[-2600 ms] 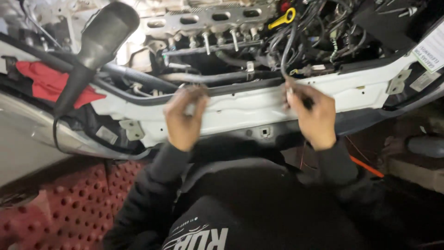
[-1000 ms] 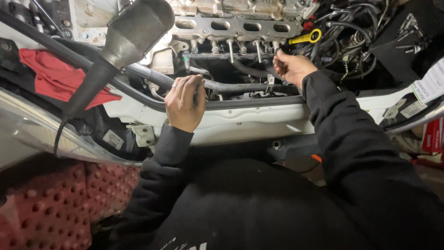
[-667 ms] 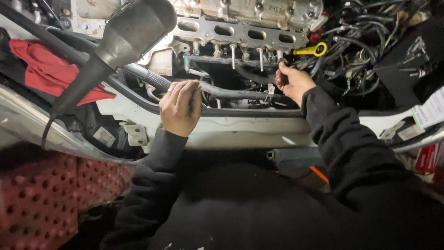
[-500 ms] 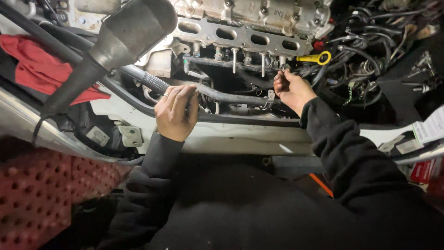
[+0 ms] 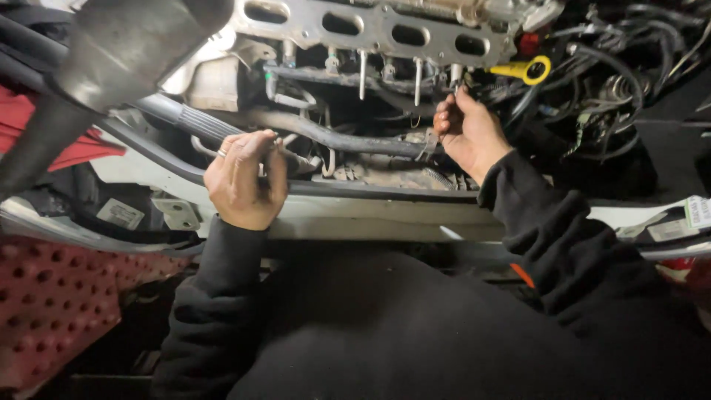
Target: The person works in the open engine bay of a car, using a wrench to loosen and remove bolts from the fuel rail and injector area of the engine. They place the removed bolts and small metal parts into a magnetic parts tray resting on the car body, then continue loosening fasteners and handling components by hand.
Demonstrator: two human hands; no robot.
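Head view looks down into an open engine bay over a white body panel. Left hand is curled shut around a thin metal tool at centre left, beside a grey hose. Right hand pinches a stud under the ported metal gasket. Red studded mat fills the lower left.

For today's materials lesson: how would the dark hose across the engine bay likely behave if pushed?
The dark hose curves gently, so it probably flexes rather than snaps. A clamp near the right hand likely stops it sliding. Its dusty surface suggests decent grip.
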